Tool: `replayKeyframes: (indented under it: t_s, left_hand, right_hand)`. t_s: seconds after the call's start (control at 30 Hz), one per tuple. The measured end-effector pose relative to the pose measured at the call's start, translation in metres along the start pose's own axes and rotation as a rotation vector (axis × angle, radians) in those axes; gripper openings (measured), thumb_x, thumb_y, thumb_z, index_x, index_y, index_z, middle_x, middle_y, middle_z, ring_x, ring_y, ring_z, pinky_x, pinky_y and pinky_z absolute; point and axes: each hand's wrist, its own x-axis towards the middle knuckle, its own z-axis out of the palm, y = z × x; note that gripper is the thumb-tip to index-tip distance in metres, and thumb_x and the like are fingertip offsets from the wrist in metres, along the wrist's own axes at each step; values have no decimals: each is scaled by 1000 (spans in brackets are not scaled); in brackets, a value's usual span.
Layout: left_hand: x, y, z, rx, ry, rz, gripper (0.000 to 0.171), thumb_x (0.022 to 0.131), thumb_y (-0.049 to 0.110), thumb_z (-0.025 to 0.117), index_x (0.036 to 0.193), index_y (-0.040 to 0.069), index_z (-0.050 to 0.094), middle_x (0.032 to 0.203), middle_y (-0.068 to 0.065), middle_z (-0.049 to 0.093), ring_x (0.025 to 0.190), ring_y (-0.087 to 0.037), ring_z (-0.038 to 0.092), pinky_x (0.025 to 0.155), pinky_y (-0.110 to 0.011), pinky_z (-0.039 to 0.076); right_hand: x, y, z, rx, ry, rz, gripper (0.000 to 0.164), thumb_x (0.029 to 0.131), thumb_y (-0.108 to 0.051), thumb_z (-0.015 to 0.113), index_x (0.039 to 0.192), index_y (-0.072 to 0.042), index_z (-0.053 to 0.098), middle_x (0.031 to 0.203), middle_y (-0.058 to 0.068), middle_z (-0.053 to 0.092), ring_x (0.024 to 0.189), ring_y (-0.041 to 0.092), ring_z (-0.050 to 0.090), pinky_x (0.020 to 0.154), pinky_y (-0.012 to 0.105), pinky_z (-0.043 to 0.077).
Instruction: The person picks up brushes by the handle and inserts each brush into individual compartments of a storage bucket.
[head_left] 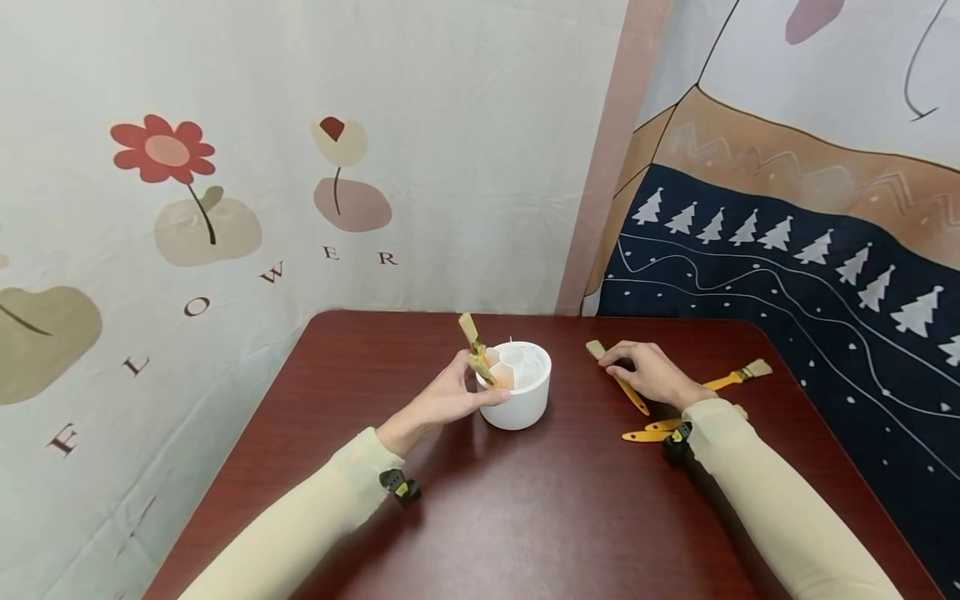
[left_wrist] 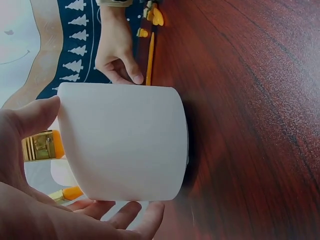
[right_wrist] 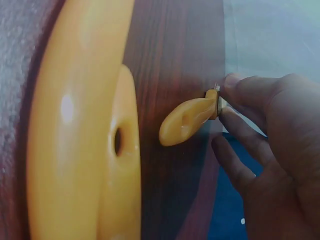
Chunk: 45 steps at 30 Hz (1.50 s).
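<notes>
A white round container [head_left: 517,410] with inner compartments stands upright on the table. My left hand [head_left: 448,393] grips it, thumb on the near side of the rim and fingers round the far left, as the left wrist view also shows. Two flat paintbrushes, one [head_left: 469,329] taller and one [head_left: 481,367] nearer, stand in its left part, bristles up. To the right, my right hand [head_left: 651,371] pinches another paintbrush [head_left: 633,396] near its metal band. Its yellow handle [right_wrist: 184,122] points back toward me in the right wrist view.
More yellow-handled paintbrushes lie on the dark red table [head_left: 525,517] under and beside my right forearm, one brush [head_left: 738,375] pointing to the far right and a handle [head_left: 643,436] closer in. Printed cloth [head_left: 465,167] hangs behind the table's back edge.
</notes>
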Motion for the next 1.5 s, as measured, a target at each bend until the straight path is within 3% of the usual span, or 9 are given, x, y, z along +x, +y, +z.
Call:
replayKeyframes:
  t_s: [0.27, 0.6, 0.8, 1.17, 1.5]
  left_hand:
    - [1, 0, 3, -21, 14, 21, 74, 97, 15, 93, 153, -3, 48, 150, -21, 69, 142, -34, 69, 130, -57, 47]
    - [-13, 2, 19, 172, 212, 35, 96, 89, 41, 101, 163, 4, 51, 162, -19, 60, 155, -37, 59, 133, -58, 46]
    - [-17, 4, 26, 201, 289, 5, 106, 87, 50, 101, 166, 3, 47, 168, -19, 56, 151, -38, 63, 127, -57, 50]
    - [-16, 0, 32, 198, 303, -24, 88, 90, 50, 99, 154, 7, 57, 153, -16, 64, 139, -36, 67, 119, -52, 52]
    - [-16, 2, 30, 211, 296, -27, 85, 91, 49, 98, 153, 7, 58, 150, -16, 65, 139, -37, 67, 120, -54, 53]
  right_hand:
    - [2, -6, 3, 33, 52, 86, 27, 109, -6, 81, 136, -7, 84, 136, 16, 82, 127, 39, 76, 116, 63, 62]
    - [7, -15, 8, -26, 80, 269, 47, 109, -25, 85, 143, 7, 75, 131, 28, 78, 114, 39, 76, 104, 56, 68]
    - [10, -17, 12, -65, 86, 316, 53, 108, -30, 85, 141, 11, 74, 128, 30, 78, 116, 41, 74, 104, 57, 66]
    - [13, -23, 13, -76, 96, 331, 32, 107, -20, 85, 124, 7, 83, 118, 26, 83, 105, 36, 77, 96, 53, 68]
    - [11, -26, 10, -72, 69, 331, 32, 104, -20, 88, 122, 6, 84, 118, 26, 84, 107, 36, 77, 98, 54, 68]
